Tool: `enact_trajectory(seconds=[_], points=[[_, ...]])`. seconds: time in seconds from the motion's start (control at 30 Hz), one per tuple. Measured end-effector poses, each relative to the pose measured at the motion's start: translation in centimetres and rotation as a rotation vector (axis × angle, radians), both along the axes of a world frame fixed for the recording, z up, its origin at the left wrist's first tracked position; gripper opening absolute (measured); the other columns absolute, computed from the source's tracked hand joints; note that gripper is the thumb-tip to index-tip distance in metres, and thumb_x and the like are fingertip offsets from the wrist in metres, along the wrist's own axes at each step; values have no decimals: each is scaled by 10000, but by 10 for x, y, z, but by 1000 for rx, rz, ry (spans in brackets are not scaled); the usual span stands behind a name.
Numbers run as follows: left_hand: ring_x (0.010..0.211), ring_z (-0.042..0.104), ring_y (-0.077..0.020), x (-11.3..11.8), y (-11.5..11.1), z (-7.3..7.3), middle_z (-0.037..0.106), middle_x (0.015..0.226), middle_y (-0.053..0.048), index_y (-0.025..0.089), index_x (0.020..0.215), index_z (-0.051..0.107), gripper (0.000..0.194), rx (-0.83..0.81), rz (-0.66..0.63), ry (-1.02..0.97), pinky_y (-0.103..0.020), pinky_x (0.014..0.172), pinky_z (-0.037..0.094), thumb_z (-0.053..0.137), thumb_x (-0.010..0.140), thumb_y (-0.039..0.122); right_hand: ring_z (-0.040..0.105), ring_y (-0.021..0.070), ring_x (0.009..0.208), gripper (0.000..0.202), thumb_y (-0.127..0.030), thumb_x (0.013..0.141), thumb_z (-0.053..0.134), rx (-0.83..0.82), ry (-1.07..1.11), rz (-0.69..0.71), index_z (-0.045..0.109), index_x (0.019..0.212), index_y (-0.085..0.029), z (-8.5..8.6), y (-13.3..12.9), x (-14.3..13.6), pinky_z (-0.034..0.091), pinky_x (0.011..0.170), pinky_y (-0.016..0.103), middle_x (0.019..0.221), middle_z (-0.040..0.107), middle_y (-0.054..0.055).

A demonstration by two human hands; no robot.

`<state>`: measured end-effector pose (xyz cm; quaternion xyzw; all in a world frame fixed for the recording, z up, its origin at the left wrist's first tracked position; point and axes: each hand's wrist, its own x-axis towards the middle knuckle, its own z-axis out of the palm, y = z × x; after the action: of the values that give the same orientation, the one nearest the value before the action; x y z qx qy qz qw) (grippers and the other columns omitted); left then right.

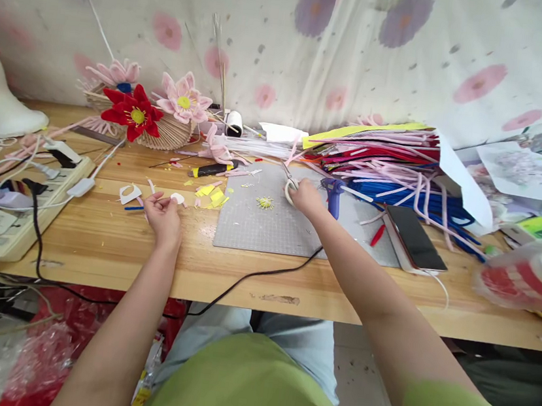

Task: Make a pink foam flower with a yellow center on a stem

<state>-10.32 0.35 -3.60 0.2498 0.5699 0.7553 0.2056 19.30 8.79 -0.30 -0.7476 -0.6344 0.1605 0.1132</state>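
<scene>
Head view: we are sitting at a wooden table (107,249), our left hand (163,215) pinching a small white disc (177,199) over the wood. Our right hand (307,196) is gripping scissors (291,181) by the handle over a grey cutting mat (257,231). Between our hands, a yellow stamen cluster (265,203) is lying on the mat; just right of our right hand, a purple glue gun (333,199) is resting.

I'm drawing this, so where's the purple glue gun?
In the head view, the purple glue gun lies on the gray mat, just right of the right hand.
</scene>
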Motion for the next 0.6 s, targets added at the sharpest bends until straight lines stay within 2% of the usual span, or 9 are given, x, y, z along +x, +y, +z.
enact_trajectory(seconds=[0.17,0.27,0.37,0.5,0.6], points=[[671,577,-94,26,12,16,534,726,24,190,861,500,247,43,-143,-46,-225,627,506,625,669,99,528,294,1115,495,-301,838,481,-69,-161,52,409,1222,3,1,12,-8,409,874,338,1197,526,262],[690,608,-96,46,20,27,587,750,0,169,824,549,188,-8,-281,-118,-200,592,507,642,664,134,500,296,1140,444,-242,831,488,-66,-228,131,442,1226,-43,0,19,-10,392,897,358,1207,518,240],[687,641,-110,68,29,34,627,757,-12,157,770,529,145,-61,-416,-242,-229,623,524,639,676,142,495,298,1127,356,-175,839,453,-15,-212,158,500,1177,-72,-1,22,-9,375,905,384,1181,524,230],[722,679,-147,94,40,34,661,763,-25,169,773,451,151,-92,-547,-378,-282,693,535,588,721,132,483,321,1110,306,-128,821,448,82,-139,151,530,1107,-57,-2,12,-6,371,892,408,1168,503,255],[747,689,-177,105,43,28,679,776,-57,168,768,418,149,-126,-597,-391,-306,709,533,560,730,144,489,284,1086,299,-166,801,493,233,-97,242,526,1089,-91,2,-9,2,373,899,374,1143,526,204]])
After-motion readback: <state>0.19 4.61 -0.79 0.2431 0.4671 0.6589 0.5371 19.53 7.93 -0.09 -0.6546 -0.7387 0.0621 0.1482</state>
